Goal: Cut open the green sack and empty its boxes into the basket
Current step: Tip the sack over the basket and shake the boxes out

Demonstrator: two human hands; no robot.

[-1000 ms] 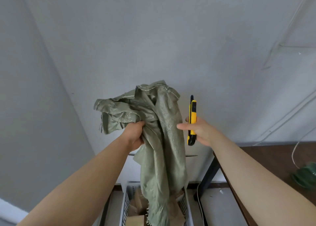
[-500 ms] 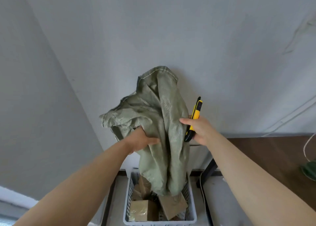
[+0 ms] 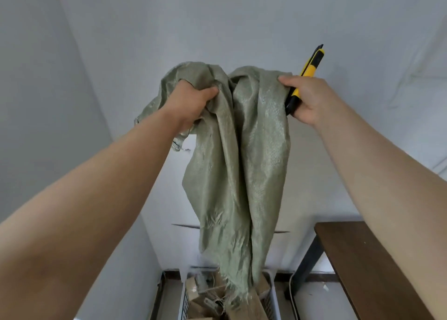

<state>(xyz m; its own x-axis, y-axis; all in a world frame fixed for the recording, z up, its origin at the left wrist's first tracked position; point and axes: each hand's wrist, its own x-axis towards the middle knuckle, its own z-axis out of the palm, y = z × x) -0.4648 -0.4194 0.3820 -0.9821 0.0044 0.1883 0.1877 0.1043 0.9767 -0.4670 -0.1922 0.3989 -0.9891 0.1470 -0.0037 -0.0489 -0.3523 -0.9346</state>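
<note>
The left hand [image 3: 193,99] is clenching the limp green sack [image 3: 239,165], now lifted higher than a moment ago. The right hand [image 3: 307,99] is pinching its other corner alongside a yellow utility knife [image 3: 308,70]. Below both, cardboard boxes [image 3: 244,307] are filling the basket [image 3: 273,302], so emptying looks finished.

Two bare forearms reaching in from the lower corners, no sleeves visible up to the frame edge, left hand [image 3: 193,102] bare with no glove, right hand [image 3: 307,99] likewise bare, wrists behind each hand unadorned, smooth unmarked arms
</note>
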